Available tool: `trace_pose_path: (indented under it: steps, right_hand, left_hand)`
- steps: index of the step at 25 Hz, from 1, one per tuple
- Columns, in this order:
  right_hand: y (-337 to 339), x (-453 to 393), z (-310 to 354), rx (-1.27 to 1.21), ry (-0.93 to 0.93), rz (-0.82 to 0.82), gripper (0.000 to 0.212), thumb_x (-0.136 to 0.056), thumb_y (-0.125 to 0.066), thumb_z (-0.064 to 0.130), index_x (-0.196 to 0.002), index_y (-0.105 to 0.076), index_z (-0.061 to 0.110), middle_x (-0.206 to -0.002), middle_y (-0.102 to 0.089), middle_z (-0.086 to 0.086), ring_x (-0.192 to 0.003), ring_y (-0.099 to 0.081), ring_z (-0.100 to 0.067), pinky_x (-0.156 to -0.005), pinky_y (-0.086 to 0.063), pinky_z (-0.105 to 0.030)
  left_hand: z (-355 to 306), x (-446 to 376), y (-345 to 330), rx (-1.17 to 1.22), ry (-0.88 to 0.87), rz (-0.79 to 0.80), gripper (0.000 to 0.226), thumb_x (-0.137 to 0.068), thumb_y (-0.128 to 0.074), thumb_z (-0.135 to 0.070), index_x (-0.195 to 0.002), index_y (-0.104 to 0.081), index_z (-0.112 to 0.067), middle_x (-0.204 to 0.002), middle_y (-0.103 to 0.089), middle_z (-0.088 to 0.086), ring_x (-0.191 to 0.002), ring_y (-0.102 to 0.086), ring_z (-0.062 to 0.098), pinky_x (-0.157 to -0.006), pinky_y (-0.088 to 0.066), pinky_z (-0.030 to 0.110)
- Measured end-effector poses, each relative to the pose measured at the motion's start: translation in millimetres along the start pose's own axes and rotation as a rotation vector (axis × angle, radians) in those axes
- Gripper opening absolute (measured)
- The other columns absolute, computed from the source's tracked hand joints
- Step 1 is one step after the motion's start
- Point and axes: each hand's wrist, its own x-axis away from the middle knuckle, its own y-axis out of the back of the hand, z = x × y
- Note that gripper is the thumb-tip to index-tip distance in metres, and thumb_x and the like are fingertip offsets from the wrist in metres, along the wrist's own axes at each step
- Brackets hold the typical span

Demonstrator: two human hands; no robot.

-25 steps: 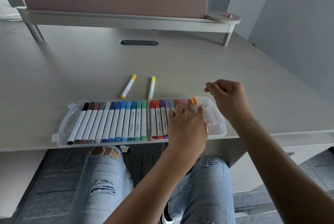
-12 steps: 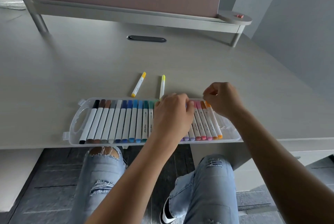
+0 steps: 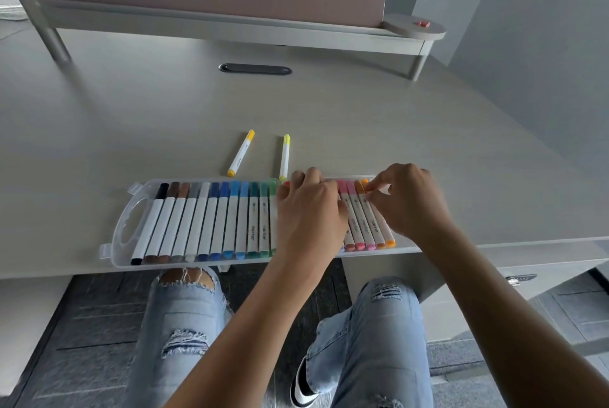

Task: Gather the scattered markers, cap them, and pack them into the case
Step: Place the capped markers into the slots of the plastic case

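On the counter the open case lies at the near edge, full of capped markers, where the left hand rests with curled fingers and the right hand pinches the orange marker, two yellow markers lying just beyond.

The person is wearing light blue, faded jeans with frayed rips: one is opening at the knee, others are showing white threads lower on both legs. Both forearms are showing bare, with no sleeves, and the left hand and right hand are wearing no rings or gloves. A black shoe is bearing a white curved mark.
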Motion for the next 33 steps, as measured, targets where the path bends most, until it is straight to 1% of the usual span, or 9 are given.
trace_pose_path:
  steps: [3,6,10,13,15,20,23,28,33]
  right_hand:
    - [4,3,0,0.045,0.029,0.040,0.013,-0.092,-0.072,0.021,-0.101,-0.081,0.023,-0.104,-0.075,0.001,-0.089,-0.063,-0.019,-0.072,-0.052,-0.033]
    - [3,-2,6,0.023,0.060,0.057,0.017,-0.093,-0.067,0.019,-0.101,-0.081,0.023,-0.100,-0.076,0.003,-0.087,-0.063,-0.016,-0.072,-0.051,-0.031]
    - [-5,-27,29,-0.149,0.034,0.024,0.016,-0.091,-0.064,0.020,-0.097,-0.079,0.024,-0.094,-0.077,0.007,-0.087,-0.069,-0.016,-0.077,-0.059,-0.036]
    - [-17,-58,55,-0.190,0.073,0.080,0.011,-0.092,-0.070,0.022,-0.096,-0.081,0.020,-0.096,-0.078,0.005,-0.088,-0.071,-0.017,-0.078,-0.058,-0.032]
    - [-28,-77,71,-0.188,0.065,0.146,0.011,-0.090,-0.074,0.026,-0.093,-0.081,0.017,-0.094,-0.078,0.002,-0.087,-0.071,-0.020,-0.079,-0.060,-0.036]
    - [-57,-102,100,-0.052,-0.008,0.305,0.040,-0.088,-0.075,0.050,-0.086,-0.071,0.010,-0.079,-0.069,-0.002,-0.072,-0.065,-0.022,-0.066,-0.058,-0.035]
    - [-67,-102,111,0.048,-0.030,0.298,0.050,-0.085,-0.073,0.060,-0.079,-0.064,0.011,-0.077,-0.067,-0.005,-0.073,-0.067,-0.028,-0.067,-0.059,-0.038]
    - [-64,-105,123,0.107,-0.031,0.275,0.045,-0.085,-0.074,0.051,-0.071,-0.049,0.016,-0.074,-0.058,-0.003,-0.072,-0.059,-0.026,-0.061,-0.046,-0.033]
    - [-55,-113,101,-0.155,-0.204,0.245,0.045,-0.086,-0.068,0.050,-0.066,-0.057,0.011,-0.061,-0.059,-0.002,-0.060,-0.057,-0.026,-0.056,-0.041,-0.028]
  left_hand:
    - [0,0,-2,-0.012,-0.007,0.005,0.022,-0.095,-0.060,-0.030,-0.111,-0.072,-0.021,-0.106,-0.058,-0.002,-0.106,-0.051,0.021,-0.095,-0.040,0.037]
    - [2,-4,2,0.053,-0.007,-0.001,0.019,-0.096,-0.060,-0.029,-0.105,-0.072,-0.018,-0.102,-0.061,-0.001,-0.102,-0.055,0.022,-0.092,-0.045,0.038]
    - [16,-18,17,0.194,0.042,-0.074,0.025,-0.096,-0.064,-0.026,-0.118,-0.069,-0.015,-0.108,-0.065,0.001,-0.100,-0.059,0.018,-0.084,-0.053,0.038]
    - [44,-41,31,0.115,0.148,-0.166,0.024,-0.097,-0.063,-0.023,-0.119,-0.068,-0.013,-0.114,-0.066,0.005,-0.104,-0.060,0.020,-0.079,-0.050,0.033]
    - [66,-59,38,0.020,0.253,-0.176,0.024,-0.097,-0.059,-0.020,-0.118,-0.066,-0.011,-0.115,-0.064,0.008,-0.108,-0.057,0.027,-0.074,-0.043,0.035]
    - [107,-87,43,-0.080,0.492,0.009,0.021,-0.092,-0.065,-0.016,-0.110,-0.061,-0.006,-0.115,-0.061,0.015,-0.109,-0.057,0.035,-0.070,-0.036,0.038]
    - [110,-91,42,-0.056,0.507,0.069,0.019,-0.091,-0.063,-0.007,-0.110,-0.063,-0.005,-0.116,-0.064,0.016,-0.107,-0.062,0.037,-0.072,-0.039,0.035]
    - [106,-90,45,0.004,0.468,0.038,0.011,-0.093,-0.058,-0.003,-0.102,-0.064,-0.004,-0.107,-0.066,0.019,-0.096,-0.063,0.040,-0.069,-0.038,0.035]
    - [85,-85,47,0.142,0.400,-0.064,0.013,-0.094,-0.060,-0.014,-0.098,-0.068,-0.005,-0.090,-0.065,0.012,-0.073,-0.057,0.030,-0.061,-0.036,0.032]
